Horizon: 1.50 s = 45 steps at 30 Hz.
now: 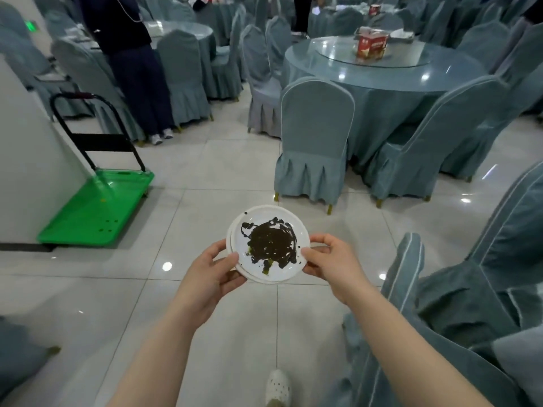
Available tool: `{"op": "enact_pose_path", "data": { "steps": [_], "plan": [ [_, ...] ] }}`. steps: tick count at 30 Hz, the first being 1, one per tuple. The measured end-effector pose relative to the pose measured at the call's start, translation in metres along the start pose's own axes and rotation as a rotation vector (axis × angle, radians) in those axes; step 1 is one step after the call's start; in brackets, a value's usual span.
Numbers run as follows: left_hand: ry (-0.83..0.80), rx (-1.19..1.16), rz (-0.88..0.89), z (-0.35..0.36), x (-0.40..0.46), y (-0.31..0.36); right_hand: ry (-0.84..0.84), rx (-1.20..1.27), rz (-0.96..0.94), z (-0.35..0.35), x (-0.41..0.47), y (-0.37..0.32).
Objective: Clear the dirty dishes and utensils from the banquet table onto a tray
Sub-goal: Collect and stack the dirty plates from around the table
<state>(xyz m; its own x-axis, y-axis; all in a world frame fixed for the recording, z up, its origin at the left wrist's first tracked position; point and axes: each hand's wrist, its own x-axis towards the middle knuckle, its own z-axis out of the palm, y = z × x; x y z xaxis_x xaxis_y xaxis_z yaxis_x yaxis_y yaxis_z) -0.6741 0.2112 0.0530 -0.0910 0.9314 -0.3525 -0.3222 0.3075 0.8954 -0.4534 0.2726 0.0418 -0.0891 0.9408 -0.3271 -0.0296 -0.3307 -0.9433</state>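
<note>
Stacked white plates (266,230), the top one smeared with dark sauce, are being held above the tiled floor (205,160). The left hand (210,273) is pinching the left rim; the right hand (330,259) is pinching the right rim.

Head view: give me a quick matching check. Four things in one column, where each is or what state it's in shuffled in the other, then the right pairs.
Things:
1. stacked white plates
2. green cart
3. red box
4. white shoe

Places or states:
A. on the glass turntable of the round table
B. on the floor tiles at the bottom edge of the view
C. parked by the wall at the left, deck bare
D. held at the rim by the left hand and the right hand, top plate smeared with dark sauce

Pairs: 1-D, 2-C, 3-A, 4-B
</note>
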Motion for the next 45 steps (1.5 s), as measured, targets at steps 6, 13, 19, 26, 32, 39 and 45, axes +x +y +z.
{"op": "enact_pose_path", "data": {
  "steps": [6,13,19,26,32,39,45],
  "plan": [
    [-0.050,0.035,-0.007,0.011,0.098,0.041,0.048,-0.007,-0.023,0.006,0.096,-0.026],
    [-0.102,0.059,-0.070,0.032,0.198,0.065,0.143,0.018,0.014,-0.011,0.169,-0.052],
    [-0.264,0.106,-0.090,0.062,0.307,0.098,0.358,0.177,0.063,-0.034,0.229,-0.077],
    [-0.471,0.134,-0.142,0.142,0.420,0.128,0.620,0.380,0.046,-0.093,0.262,-0.095],
    [-0.715,0.196,-0.198,0.271,0.486,0.120,0.905,0.489,-0.052,-0.188,0.260,-0.113],
    [-0.935,0.281,-0.219,0.453,0.523,0.099,1.152,0.573,-0.122,-0.320,0.256,-0.123],
    [-1.113,0.287,-0.250,0.588,0.530,0.081,1.341,0.670,-0.136,-0.409,0.248,-0.129]
  ]
}}
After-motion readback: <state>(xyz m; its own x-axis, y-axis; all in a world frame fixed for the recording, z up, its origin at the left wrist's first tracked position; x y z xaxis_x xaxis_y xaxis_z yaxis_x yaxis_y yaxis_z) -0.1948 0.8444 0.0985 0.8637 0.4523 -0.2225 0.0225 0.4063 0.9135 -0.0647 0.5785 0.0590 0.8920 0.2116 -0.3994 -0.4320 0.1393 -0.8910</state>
